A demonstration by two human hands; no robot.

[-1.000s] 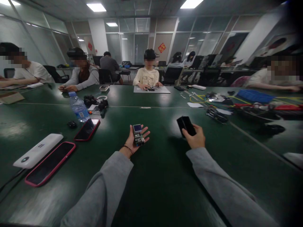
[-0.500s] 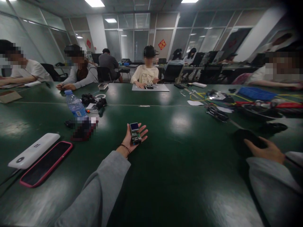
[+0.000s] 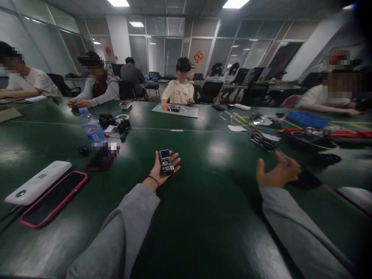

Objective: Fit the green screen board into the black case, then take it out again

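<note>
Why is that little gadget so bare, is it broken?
Not visibly broken. The small bare circuit-board gadget with a blue screen lies in the open left hand without a case, its parts exposed. Nothing is spilled.

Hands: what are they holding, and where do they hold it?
The left hand holds a small circuit board with a screen, lying flat on the open palm. The right hand is open and holds nothing; a black object lies beside it.

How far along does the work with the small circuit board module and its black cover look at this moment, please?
The black cover already lies on the green table, just beyond the open, empty right hand. In hand: the circuit board module, screen up, bare, resting on the open left hand. Left: module and cover remain apart, nothing fitted.
</note>
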